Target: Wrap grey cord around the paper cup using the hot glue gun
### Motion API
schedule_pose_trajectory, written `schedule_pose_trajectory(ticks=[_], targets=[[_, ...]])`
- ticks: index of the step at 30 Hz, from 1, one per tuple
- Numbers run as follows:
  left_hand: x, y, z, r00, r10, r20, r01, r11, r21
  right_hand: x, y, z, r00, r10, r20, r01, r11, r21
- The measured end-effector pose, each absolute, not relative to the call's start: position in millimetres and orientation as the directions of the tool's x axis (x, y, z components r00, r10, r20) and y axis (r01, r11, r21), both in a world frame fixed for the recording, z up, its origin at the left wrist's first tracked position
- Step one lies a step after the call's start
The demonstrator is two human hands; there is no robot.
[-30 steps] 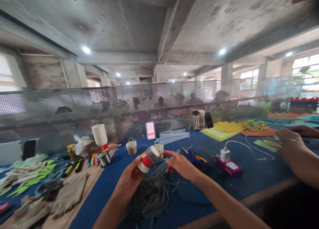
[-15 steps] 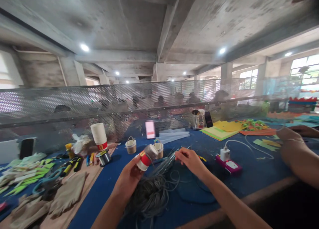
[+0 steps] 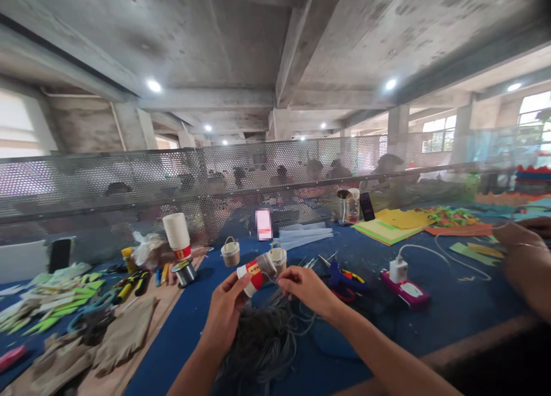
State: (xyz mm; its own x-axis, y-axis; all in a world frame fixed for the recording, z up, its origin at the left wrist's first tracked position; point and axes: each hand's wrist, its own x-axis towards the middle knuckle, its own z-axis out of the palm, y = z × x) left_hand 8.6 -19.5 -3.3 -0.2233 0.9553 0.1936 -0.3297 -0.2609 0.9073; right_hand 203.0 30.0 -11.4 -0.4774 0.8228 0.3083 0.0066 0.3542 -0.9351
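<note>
My left hand [image 3: 226,310] grips a red and white paper cup [image 3: 253,276], tilted on its side with its grey-wrapped end toward the right. Grey cord is wound around that end. Close to this end, my right hand [image 3: 305,290] is closed in a pinch on a strand of the cord. Below both hands lies a loose heap of grey cord [image 3: 262,341] on the blue table. Two small pale baskets with handles, one basket [image 3: 231,255] apart and another basket [image 3: 279,261] partly hidden behind the cup, stand just beyond.
Scissors [image 3: 340,276] lie right of my right hand. A purple power strip [image 3: 407,292] has a white charger plugged in. Stacked paper cups [image 3: 175,232], a wire spool [image 3: 185,273] and gloves [image 3: 127,333] are at left. Another person's arm [image 3: 525,264] reaches in at right.
My right hand has moved left, close to the cup's wrapped end. The cup has tipped further onto its side. Scissors previously hidden behind my right hand now show.
</note>
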Motion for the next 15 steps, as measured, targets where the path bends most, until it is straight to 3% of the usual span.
schedule_pose_trajectory(ticks=[6,15], targets=[[14,-24,-8,-0.177,0.96,0.216,-0.152,-0.243,0.958,214,26,-3,-0.285,0.788,0.546,0.12,0.594,-0.795],[20,-29,-1,-0.194,0.947,0.257,0.065,-0.249,0.966,232,26,0,-0.317,0.606,0.73,0.352,0.79,-0.503]])
